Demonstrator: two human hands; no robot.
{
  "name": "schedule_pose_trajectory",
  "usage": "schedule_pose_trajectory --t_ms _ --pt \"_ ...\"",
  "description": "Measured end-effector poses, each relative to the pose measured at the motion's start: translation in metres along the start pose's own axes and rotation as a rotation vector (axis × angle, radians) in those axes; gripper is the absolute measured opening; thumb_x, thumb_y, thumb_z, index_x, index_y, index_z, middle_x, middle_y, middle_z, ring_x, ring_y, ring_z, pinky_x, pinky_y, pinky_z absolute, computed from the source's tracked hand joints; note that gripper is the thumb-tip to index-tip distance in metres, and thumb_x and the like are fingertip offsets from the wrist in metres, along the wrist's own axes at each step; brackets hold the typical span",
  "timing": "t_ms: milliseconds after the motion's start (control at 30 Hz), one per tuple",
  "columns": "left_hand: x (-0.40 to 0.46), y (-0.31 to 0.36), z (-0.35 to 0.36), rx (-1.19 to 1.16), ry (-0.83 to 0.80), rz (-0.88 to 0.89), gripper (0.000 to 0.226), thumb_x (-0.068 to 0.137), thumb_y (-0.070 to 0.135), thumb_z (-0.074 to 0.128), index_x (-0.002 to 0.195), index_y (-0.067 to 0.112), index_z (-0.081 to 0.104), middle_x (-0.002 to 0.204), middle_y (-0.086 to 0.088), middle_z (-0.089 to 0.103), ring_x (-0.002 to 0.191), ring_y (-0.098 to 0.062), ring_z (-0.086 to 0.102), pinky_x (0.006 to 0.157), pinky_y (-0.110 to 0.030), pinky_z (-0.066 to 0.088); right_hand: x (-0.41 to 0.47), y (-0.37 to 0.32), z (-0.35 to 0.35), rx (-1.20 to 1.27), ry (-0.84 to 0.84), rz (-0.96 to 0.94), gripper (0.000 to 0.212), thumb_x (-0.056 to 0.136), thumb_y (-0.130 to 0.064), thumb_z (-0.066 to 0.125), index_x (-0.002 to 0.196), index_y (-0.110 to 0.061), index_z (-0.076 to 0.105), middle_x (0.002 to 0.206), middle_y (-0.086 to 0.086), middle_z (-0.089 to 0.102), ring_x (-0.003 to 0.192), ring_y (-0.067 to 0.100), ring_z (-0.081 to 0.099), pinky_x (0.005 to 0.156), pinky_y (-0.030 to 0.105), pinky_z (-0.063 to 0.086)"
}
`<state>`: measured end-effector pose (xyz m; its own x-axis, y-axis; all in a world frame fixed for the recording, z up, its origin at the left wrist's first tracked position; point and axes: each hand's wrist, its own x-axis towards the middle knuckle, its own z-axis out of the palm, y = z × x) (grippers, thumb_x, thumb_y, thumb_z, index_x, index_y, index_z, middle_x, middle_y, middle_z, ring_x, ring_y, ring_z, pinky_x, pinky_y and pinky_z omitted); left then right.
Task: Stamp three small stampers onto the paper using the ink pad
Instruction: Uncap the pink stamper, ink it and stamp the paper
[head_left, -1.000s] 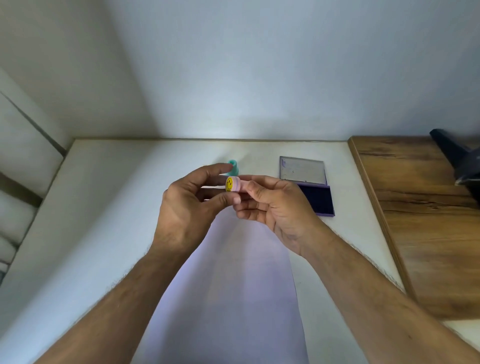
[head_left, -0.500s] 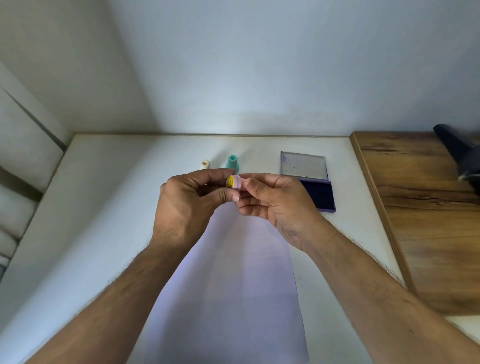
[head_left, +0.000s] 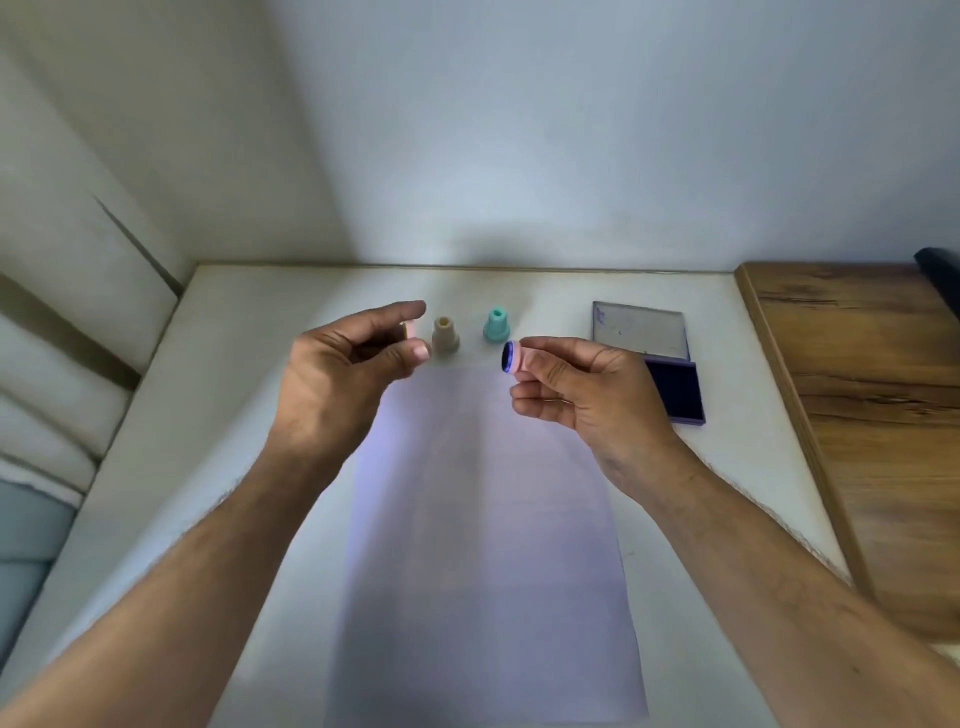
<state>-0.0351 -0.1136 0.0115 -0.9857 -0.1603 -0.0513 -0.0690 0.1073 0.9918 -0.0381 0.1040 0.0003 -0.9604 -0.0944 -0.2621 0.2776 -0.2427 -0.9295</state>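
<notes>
My right hand (head_left: 587, 395) pinches a pink stamper (head_left: 514, 357) on its side, its dark blue face pointing left. My left hand (head_left: 343, 379) holds the stamper's small pink cap (head_left: 409, 331) between thumb and fingers, a hand's width to the left. A beige stamper (head_left: 445, 336) and a teal stamper (head_left: 496, 325) stand upright on the table beyond the hands. The white paper (head_left: 483, 545) lies lengthwise under both hands. The open ink pad (head_left: 672, 389) sits to the right, its clear lid (head_left: 640, 336) folded back.
The white table (head_left: 171, 441) ends at a wall behind and a cushioned edge on the left. A wooden surface (head_left: 883, 415) adjoins it on the right, with a dark object (head_left: 943, 280) at its far corner.
The hands have pulled apart: the cap came off the pink stamper and went left with my left hand, baring the blue face. The beige stamper is now in full view.
</notes>
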Motion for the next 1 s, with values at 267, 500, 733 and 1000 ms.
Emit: schedule_pose_trajectory --t_ms 267,500,733,1000 --pt "-0.004 -0.023 -0.05 0.468 0.224 -0.063 0.016 0.069 0.034 0.082 0.083 0.03 0.074 0.072 0.025 0.073 0.069 0.011 0.067 0.059 0.0 0.045 0.001 0.007 0.004 -0.04 0.009 0.002 0.01 0.086 -0.008 0.071 0.089 -0.012 0.079 0.076 0.01 0.073 0.067 0.022 0.07 0.065 0.031 0.059" --pt "-0.012 -0.037 -0.058 0.885 0.232 0.123 0.032 0.08 0.042 0.073 0.111 0.031 0.072 0.092 0.011 0.077 0.089 -0.016 0.073 0.084 -0.029 0.056 0.001 0.009 0.007 -0.056 0.012 0.006 0.01 0.085 -0.01 0.071 0.091 -0.012 0.079 0.077 0.009 0.074 0.067 0.022 0.071 0.065 0.03 0.059" --pt "-0.009 -0.046 -0.061 1.032 0.163 0.103 0.019 0.087 0.045 0.065 0.104 0.042 0.073 0.127 0.007 0.066 0.124 -0.021 0.051 0.102 -0.04 0.043 -0.002 0.006 0.009 -0.056 0.011 -0.008 0.01 0.086 -0.01 0.071 0.088 -0.014 0.079 0.077 0.01 0.073 0.067 0.021 0.07 0.064 0.03 0.059" --pt "-0.005 -0.039 -0.059 0.974 0.102 -0.042 0.037 0.084 0.045 0.071 0.119 0.035 0.069 0.132 0.007 0.062 0.124 -0.022 0.048 0.1 -0.036 0.042 -0.003 0.003 0.011 -0.069 0.048 -0.008 0.01 0.086 -0.008 0.07 0.093 -0.011 0.078 0.076 0.009 0.072 0.066 0.021 0.07 0.064 0.03 0.059"
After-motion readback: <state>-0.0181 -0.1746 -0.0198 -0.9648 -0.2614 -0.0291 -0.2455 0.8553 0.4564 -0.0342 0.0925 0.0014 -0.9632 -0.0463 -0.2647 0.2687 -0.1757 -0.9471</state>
